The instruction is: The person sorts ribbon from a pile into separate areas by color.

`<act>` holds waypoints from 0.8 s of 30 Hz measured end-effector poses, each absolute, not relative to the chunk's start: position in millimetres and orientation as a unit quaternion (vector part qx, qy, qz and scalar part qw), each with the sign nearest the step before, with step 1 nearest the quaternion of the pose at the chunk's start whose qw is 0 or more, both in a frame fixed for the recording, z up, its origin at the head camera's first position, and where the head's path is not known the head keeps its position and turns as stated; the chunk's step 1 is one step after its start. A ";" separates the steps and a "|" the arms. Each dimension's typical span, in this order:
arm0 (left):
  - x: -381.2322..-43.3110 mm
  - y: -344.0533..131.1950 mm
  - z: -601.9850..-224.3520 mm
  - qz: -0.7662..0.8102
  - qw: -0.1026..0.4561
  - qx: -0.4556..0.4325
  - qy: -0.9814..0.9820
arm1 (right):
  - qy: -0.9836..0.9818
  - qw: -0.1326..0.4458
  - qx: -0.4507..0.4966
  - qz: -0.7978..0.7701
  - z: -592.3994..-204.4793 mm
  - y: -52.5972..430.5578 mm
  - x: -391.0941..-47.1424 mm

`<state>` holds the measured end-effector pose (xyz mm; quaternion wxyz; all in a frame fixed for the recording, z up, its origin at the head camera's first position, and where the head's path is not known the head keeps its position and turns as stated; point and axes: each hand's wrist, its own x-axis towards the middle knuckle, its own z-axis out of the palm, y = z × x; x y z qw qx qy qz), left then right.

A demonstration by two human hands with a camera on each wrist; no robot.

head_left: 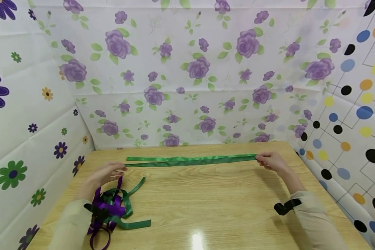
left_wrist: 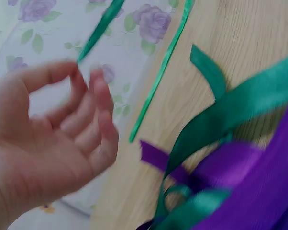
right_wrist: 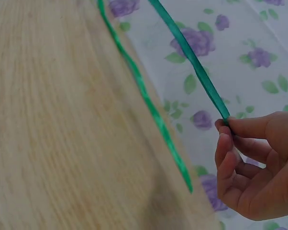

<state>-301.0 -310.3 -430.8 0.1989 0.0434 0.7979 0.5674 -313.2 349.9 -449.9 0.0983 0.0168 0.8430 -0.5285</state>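
1. Head view: a long green ribbon (head_left: 190,160) is folded double and stretched across the far part of the wooden surface (head_left: 212,205), running from 9 o'clock to 3 o'clock.
2. At the 3 o'clock end, the right hand (head_left: 270,161) pinches the ribbon's end between thumb and forefinger; the right wrist view shows the strip (right_wrist: 192,57) running up and away toward 11 o'clock from the fingers (right_wrist: 225,153), the other fingers curled beneath.
3. A second run of the same ribbon lies along the edge of the surface in the right wrist view, just beside the held strip but apart from the hand.
4. The left hand (head_left: 107,172) is at the 9 o'clock end of the ribbon, fingers loosely bent and released; the left wrist view shows its palm (left_wrist: 48,143) holding nothing, with the ribbon's free ends just beyond the fingertips toward 1 o'clock.
5. Whether the left fingertips brush the ribbon cannot be told.
6. A tangled heap of purple and green ribbons (head_left: 112,208) lies on the surface at 6 o'clock of the left hand, near the left sleeve (head_left: 72,225).
7. Floral sheeting (head_left: 187,69) backs the surface at 12 o'clock; a dotted sheet (head_left: 356,114) stands at 3 o'clock.
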 end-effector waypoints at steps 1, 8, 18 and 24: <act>-304.1 -308.3 -434.0 0.577 0.196 0.029 0.792 | 0.846 0.098 0.018 -0.523 -453.4 350.0 -314.9; -320.6 -291.8 -454.1 0.651 0.147 -0.070 0.741 | 0.863 0.096 0.031 -0.494 -471.1 347.6 -327.1; -325.4 -271.7 -458.0 0.615 0.100 -0.118 0.774 | 0.860 0.086 0.052 -0.501 -480.0 339.8 -340.7; -328.4 -266.5 -462.4 0.623 0.096 -0.143 0.763 | 0.859 0.082 0.083 -0.499 -484.0 332.3 -343.3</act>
